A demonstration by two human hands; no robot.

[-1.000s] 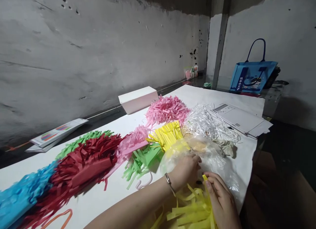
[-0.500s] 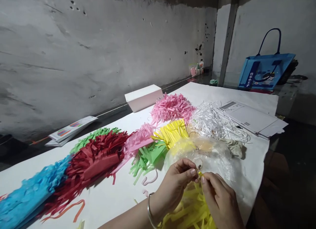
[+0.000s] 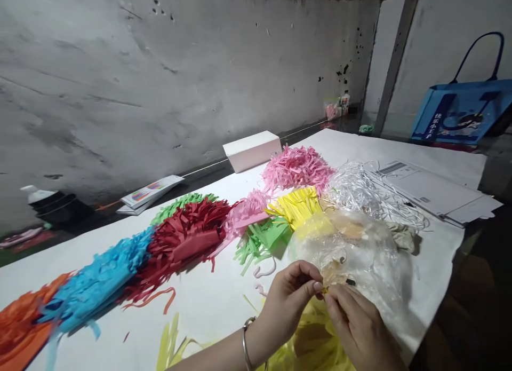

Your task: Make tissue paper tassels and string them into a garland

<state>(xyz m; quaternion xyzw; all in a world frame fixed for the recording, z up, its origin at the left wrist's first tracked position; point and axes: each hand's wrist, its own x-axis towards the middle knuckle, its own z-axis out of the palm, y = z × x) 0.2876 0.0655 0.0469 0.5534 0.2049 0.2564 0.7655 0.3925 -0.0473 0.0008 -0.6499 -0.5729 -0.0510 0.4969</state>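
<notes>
Hands meeting, left hand (image 3: 290, 296) and right hand (image 3: 352, 325) pinching yellow strip (image 3: 325, 290)

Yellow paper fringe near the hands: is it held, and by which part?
Yes. Left hand and right hand pinch the yellow paper fringe at its top end, fingertips meeting.

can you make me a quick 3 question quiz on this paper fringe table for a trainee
1. True or false: both hands pinch the same small yellow strip end.
2. Which fringe pile lies between the blue pile and the pink strips? A red, B orange, C white
3. What stands against the wall behind the far pink pile?

Key:
1. True: left hand and right hand meet on the yellow strip.
2. A, the red pile.
3. A white box.
</notes>
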